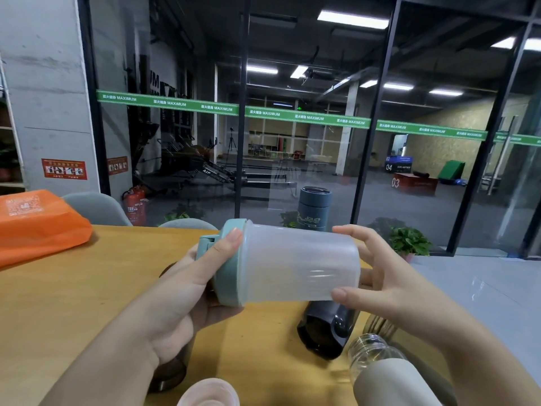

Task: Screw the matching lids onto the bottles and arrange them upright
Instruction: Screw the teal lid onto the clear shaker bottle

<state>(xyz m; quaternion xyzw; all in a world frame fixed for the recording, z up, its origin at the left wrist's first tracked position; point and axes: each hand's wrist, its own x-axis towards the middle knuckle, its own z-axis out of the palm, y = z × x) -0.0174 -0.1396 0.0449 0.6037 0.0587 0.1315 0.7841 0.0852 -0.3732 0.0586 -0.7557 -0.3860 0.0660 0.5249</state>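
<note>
The shaker [295, 265] is held sideways over the table [87, 288]: the left hand [187, 288] wraps its teal lid [228, 259], the right hand [377, 273] cups its base. One blue flask [313, 208] stands capped; a black bottle [328, 329], a glass bottle [377, 353] and others lie unfinished

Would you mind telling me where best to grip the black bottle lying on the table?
Probably around the middle of the black bottle, from above: it lies on its side on the table, so its round body faces up.
</note>
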